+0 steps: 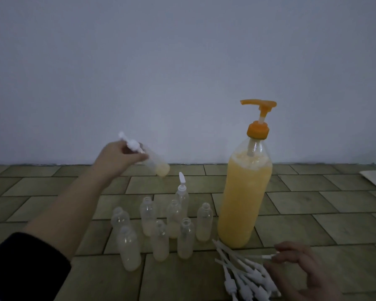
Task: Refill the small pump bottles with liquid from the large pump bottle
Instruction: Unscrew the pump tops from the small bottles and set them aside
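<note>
Left hand [117, 157] grips a capped small bottle [154, 164], tilted, held up left of the large pump bottle [243, 200]. Right hand [300, 268], fingers loosely spread, reaches the loose pumps [243, 276] at its base. Next, likely: cap an open bottle [185, 240].

left hand [117, 157]: extended, grip closed | right hand [300, 268]: low, fingers curled

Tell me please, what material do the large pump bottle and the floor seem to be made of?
Large pump bottle: likely clear, smooth plastic, since yellow liquid shows through; its orange pump looks like opaque plastic. Floor: probably matte tile, judging by the rectangular pieces with dark joints.
</note>
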